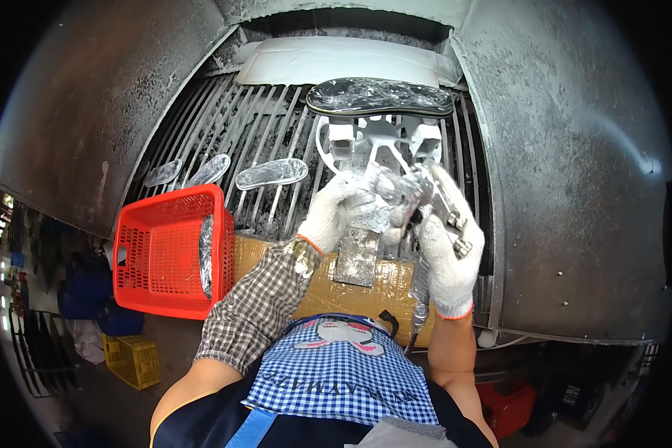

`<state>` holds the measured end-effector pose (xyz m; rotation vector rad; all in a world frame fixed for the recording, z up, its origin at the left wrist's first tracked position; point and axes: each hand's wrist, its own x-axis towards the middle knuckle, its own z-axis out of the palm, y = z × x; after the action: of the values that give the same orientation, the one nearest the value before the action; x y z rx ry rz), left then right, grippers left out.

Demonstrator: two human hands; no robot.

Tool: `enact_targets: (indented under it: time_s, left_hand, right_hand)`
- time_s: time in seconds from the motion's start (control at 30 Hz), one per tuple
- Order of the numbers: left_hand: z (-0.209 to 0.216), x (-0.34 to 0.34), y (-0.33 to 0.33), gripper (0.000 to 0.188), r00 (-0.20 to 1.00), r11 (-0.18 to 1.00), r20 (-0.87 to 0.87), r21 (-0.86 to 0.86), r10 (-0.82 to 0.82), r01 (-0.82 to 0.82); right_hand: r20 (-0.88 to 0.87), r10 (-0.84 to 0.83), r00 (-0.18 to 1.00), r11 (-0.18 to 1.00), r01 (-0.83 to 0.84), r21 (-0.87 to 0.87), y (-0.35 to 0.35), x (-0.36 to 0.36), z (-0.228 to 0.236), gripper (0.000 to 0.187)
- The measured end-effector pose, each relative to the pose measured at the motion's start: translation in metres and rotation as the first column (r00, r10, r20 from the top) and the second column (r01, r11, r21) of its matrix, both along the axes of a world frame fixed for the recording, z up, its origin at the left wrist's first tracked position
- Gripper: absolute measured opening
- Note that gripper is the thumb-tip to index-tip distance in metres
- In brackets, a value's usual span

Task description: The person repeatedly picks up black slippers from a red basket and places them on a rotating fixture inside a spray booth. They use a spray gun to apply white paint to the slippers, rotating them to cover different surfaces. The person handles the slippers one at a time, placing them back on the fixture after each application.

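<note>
Holding metal tool (446, 207) in gloved right grip (449, 267), left grip (330, 211) near

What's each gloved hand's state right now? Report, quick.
Left hand: partly curled; whether it holds anything cannot be told.
Right hand: closed, holding a metal tool.

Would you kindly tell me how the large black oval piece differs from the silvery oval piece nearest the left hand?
The black piece looks larger than the silvery piece. The black piece is above a white frame; the silvery piece lies on the grate. Both are long, round-ended and shiny.
</note>
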<state>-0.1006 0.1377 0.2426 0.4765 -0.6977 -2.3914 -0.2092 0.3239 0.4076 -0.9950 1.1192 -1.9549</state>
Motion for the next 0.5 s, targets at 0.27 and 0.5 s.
enact_targets:
  time_s: [0.27,0.5]
  left_hand:
    - [-0.004,-0.003,0.007,0.048,0.996,0.999,0.076,-0.027,-0.045,0.047]
    - [-0.011,-0.008,0.010,0.043,1.000,1.000,0.028,0.024,-0.015,0.014]
  right_hand:
    - [-0.166,-0.096,0.981,0.995,0.096,-0.004,-0.022,-0.004,0.004,0.057]
    - [-0.180,-0.222,0.958,0.973,0.230,0.021,-0.028,-0.015,-0.007,0.052]
